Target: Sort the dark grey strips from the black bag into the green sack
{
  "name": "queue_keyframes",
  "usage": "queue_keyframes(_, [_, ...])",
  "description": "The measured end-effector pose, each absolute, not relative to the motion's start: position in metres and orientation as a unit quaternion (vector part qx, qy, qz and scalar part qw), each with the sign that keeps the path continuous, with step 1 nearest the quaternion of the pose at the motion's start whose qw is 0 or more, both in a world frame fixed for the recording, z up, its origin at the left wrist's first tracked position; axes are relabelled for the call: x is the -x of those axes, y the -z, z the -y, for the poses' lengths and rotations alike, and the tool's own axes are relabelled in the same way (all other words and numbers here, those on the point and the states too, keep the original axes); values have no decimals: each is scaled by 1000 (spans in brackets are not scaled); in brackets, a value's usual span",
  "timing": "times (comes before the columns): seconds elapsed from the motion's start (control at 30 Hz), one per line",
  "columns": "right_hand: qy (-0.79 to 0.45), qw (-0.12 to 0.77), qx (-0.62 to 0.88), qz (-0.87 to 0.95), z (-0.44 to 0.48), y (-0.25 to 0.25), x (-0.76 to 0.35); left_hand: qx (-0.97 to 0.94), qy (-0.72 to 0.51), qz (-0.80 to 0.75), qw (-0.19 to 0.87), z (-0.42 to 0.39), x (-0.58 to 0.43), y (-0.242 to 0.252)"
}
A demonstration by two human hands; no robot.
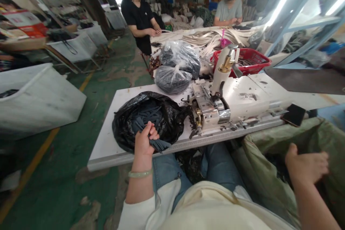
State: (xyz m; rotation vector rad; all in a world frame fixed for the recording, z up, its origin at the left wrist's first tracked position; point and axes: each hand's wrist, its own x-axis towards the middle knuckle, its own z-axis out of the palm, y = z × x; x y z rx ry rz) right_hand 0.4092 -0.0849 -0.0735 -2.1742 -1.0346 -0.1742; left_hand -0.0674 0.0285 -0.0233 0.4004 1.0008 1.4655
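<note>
My left hand (145, 140) is closed round a bundle of dark strips (159, 144) at the front edge of an open black plastic bag (134, 115) full of the same strips. My right hand (307, 167) hangs open over a green sack (258, 165) at my right, fingers stretched out and holding nothing. Between them, on the white table (107, 143), stands a white and metal sewing machine (223, 107).
Two tied clear bags of dark pieces (176, 64) and a red basket (250, 59) sit behind the machine. A dark phone (294, 115) lies at the table's right edge. Two people work at a far table. White bins (35, 100) stand on the green floor to the left.
</note>
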Motion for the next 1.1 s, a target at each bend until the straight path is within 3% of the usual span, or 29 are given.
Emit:
queue_keyframes(0.1, [146, 358, 865, 321, 95, 80, -409, -136, -659, -387, 631, -34, 65, 24])
queue_keyframes(0.17, [59, 379, 820, 425, 81, 73, -371, -118, -669, -358, 640, -37, 60, 23])
queue_keyframes(0.23, [-117, 412, 736, 524, 56, 63, -308, -110, -673, -341, 648, -39, 55, 23])
queue_keyframes(0.3, [-389, 428, 588, 565, 30, 56, -234, -112, -672, -337, 650, -39, 51, 22])
queue_keyframes(0.37, [-618, 391, 466, 498, 9, 54, -166, -120, -672, -344, 645, -38, 49, 23])
queue_keyframes(0.43, [-739, 329, 392, 438, -7, 55, -115, -129, -674, -354, 636, -36, 49, 24])
queue_keyframes(0.57, [-737, 295, 399, 459, -22, 62, -65, -155, -692, -370, 600, -33, 57, 29])
queue_keyframes(0.87, [-664, 393, 456, 444, -39, 75, -75, -162, -794, -378, 448, -49, 106, 28])
queue_keyframes(1.1, [-691, 449, 413, 389, -39, 64, -64, -219, -686, -454, 525, -39, 62, 50])
